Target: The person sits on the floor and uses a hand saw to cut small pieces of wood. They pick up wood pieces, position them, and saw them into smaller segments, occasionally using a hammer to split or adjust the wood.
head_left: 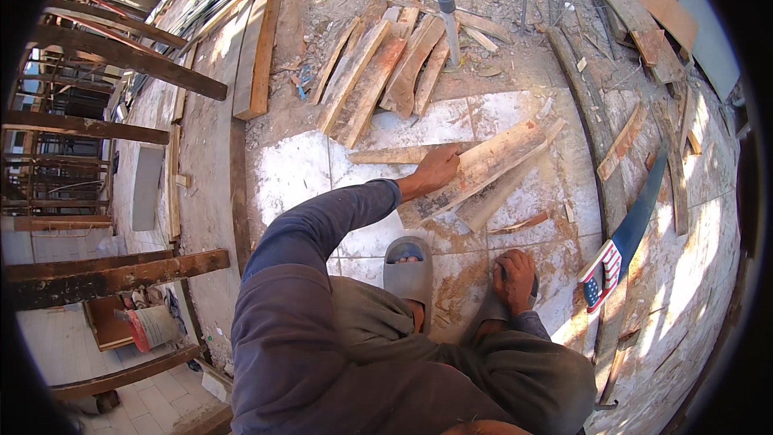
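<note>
My left hand [437, 170] is closed at the upper left edge of a short, stained wooden plank [491, 165], which lies slanted over other boards on the dusty tiles. Under it show a narrower board [386, 155] on the left and another board [491, 200] on the right. My right hand [515, 275] hangs low beside my right sandal, fingers curled; whatever they may hold is hidden. A handsaw [638, 221] with a dark blade and a red, white and blue handle lies to the right, across a long board [600, 145].
Several rough boards [382, 72] lie in a pile ahead, near an upright metal pole [444, 12]. Wood offcuts [622, 142] litter the right side. Timber beams [121, 56] stick out at the left, with a bucket [153, 328] below. My left sandal [408, 278] stands on the tiles.
</note>
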Demonstrator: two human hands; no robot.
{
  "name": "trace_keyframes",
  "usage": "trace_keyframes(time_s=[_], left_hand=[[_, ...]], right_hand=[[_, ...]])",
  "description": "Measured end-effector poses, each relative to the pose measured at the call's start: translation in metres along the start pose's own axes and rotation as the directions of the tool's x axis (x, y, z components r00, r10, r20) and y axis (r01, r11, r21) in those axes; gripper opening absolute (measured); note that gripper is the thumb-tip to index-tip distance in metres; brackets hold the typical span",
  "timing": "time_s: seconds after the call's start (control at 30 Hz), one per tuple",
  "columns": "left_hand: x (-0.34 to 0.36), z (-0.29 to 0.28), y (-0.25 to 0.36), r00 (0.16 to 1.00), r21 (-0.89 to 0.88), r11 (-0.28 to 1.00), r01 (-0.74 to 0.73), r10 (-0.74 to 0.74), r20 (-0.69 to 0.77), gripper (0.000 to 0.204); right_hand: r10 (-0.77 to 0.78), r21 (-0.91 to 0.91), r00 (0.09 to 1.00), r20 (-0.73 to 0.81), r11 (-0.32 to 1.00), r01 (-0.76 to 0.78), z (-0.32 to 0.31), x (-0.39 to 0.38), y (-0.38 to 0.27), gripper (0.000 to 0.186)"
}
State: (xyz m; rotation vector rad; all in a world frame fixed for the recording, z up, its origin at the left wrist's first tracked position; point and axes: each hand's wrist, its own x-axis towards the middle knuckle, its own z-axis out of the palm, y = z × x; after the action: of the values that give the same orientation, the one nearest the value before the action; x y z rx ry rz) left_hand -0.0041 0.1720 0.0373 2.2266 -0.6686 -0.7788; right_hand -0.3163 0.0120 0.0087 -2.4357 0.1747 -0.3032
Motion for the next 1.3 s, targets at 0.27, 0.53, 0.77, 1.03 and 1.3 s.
trace_keyframes(time_s=[0.27,0.53,0.77,1.03,1.3], left_hand=[[-0.041,-0.116,-0.043,0.883,0.043,0.986,0.162,-0.126,-0.452,0.042],[0.009,-0.240,-0.182,0.548,0.088,0.863,0.498,-0.234,-0.803,0.046],[-0.006,-0.192,-0.274,0.468,-0.678,0.532,0.507,-0.831,-0.302,0.070],[-0.019,-0.241,-0.249,0.441,-0.748,0.599,-0.285,-0.611,-0.658,0.046],[-0.035,-0.284,-0.174,0.540,-0.752,0.565,-0.340,-0.537,-0.648,0.049]], right_hand=[[-0.001,-0.012,1.000,-0.001,1.000,0.001,0.001,0.000,-0.003,0.015],[-0.016,-0.042,1.000,0.018,0.999,0.016,0.001,0.003,-0.006,0.012],[-0.002,-0.045,1.000,0.026,0.999,0.003,0.004,0.002,-0.004,0.014],[-0.043,-0.061,0.998,0.042,0.997,0.045,0.004,0.003,-0.003,0.015],[-0.028,-0.055,0.999,0.041,0.998,0.030,0.003,0.003,-0.006,0.015]])
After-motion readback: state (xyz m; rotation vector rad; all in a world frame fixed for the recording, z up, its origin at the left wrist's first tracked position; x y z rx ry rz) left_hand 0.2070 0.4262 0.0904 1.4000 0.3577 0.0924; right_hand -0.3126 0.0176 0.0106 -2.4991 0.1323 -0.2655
